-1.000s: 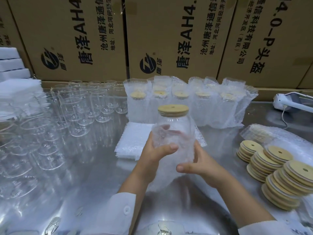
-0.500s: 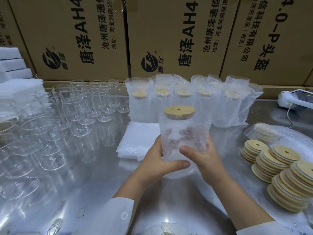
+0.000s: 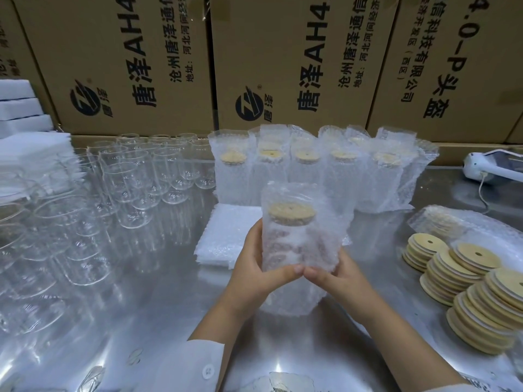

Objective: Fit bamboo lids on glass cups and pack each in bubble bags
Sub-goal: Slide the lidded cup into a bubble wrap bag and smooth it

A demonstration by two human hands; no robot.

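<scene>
Head view caught the left hand (image 3: 254, 267) and the right hand (image 3: 336, 274) both wrapped round a clear bubble-wrap bag (image 3: 308, 199), thumbs meeting low on its near face and fingers curled behind. Inside it stood a clear glass cup (image 3: 285, 244), upright, with a round bamboo lid (image 3: 291, 213) already seated on its mouth. The bag's open top rose loosely above the lid. Whether the bag's base rested on the shiny metal surface (image 3: 141, 321) could not be told, because of the reflections there.

By my reading, the bagging step for this cup was all but done. What remained was to set it with the row of bagged, lidded cups (image 3: 311, 171) just behind, standing it upright and close against its neighbours so that it would not topple.

After that, the next cycle would call for:
- a bare cup from the crowd of empty glass cups (image 3: 141, 176) on the left;
- a lid from the slanting stacks of bamboo lids (image 3: 464, 267) on the right;
- a fresh bag from the flat white pile of bubble bags (image 3: 226, 236) beside the left hand.

Brown printed cardboard cartons (image 3: 283, 66) walled the back.
</scene>
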